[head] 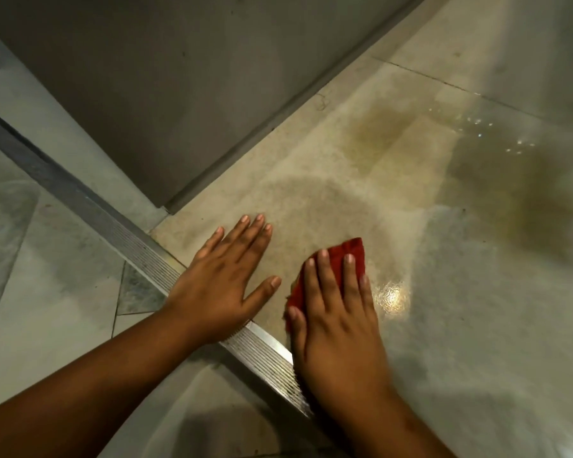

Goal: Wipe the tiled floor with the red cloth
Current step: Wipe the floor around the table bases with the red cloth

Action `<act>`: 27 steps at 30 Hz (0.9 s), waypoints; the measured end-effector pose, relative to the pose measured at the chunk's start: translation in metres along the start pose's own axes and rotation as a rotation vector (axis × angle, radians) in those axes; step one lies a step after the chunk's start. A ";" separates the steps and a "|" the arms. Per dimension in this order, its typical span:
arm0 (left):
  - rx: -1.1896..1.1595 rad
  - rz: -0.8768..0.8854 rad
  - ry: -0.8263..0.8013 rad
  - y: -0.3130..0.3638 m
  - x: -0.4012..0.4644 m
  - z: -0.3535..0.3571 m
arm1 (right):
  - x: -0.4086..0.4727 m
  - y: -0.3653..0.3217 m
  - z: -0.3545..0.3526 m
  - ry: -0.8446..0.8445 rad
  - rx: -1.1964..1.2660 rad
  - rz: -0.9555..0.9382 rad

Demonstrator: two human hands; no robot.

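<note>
Red cloth (336, 271) lies flat on the tiled floor (460, 325), just past the ribbed metal threshold strip (139, 246) that crosses the head view, and we have our right hand (336, 320) spread over it, fingers (323, 276) straight and pressing down, so most of the cloth is hidden under the palm. Our left hand (227, 274) rests open on the bare tile beside it, fingers straight and holding nothing, the heel of the hand touching the strip. Beyond the cloth the tile looks damp, with a yellowish wet patch (497, 166) towards the far right of the floor and a pale wall (146, 94) running along the far edge. To wipe well, we judge that the right hand should keep even pressure across the whole cloth, push out towards the stain in overlapping strokes, and let the left hand brace our weight without trailing over tile we have cleaned.
</note>
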State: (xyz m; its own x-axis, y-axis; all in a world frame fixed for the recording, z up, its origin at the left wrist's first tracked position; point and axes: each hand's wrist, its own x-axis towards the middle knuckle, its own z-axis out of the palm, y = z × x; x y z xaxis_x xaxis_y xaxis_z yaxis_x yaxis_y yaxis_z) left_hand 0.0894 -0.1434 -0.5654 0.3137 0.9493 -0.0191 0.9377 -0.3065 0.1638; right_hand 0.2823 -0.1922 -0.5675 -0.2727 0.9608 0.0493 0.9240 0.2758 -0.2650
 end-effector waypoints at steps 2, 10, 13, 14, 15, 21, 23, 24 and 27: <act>0.000 0.006 0.006 -0.001 0.000 0.000 | 0.016 0.009 -0.004 -0.034 -0.011 -0.017; -0.002 -0.006 -0.023 0.000 0.002 -0.002 | 0.089 0.033 -0.018 -0.129 0.016 0.102; 0.009 -0.021 -0.030 0.003 0.000 -0.002 | 0.014 0.015 -0.015 -0.070 0.056 0.051; 0.009 -0.022 -0.035 0.002 0.002 -0.001 | -0.009 0.014 -0.014 -0.063 0.057 0.020; 0.013 -0.019 -0.044 0.005 -0.001 0.000 | -0.032 0.019 -0.015 -0.070 0.046 -0.021; 0.103 0.043 0.043 0.020 0.000 -0.015 | 0.010 0.082 -0.029 -0.062 0.003 0.009; 0.118 0.062 0.083 0.039 0.006 -0.021 | 0.026 0.094 -0.034 -0.076 -0.002 0.143; 0.112 0.071 0.091 0.048 0.010 -0.023 | 0.021 0.093 -0.034 -0.085 -0.007 0.159; 0.065 0.161 0.092 0.080 0.020 -0.025 | -0.035 0.080 -0.042 -0.118 0.013 0.086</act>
State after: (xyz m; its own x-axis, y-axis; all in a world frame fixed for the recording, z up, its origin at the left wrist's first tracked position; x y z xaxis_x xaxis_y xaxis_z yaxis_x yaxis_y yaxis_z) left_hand 0.1675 -0.1470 -0.5281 0.4478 0.8893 0.0931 0.8853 -0.4556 0.0933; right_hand 0.3768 -0.2028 -0.5496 -0.2232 0.9708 -0.0879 0.9420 0.1916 -0.2754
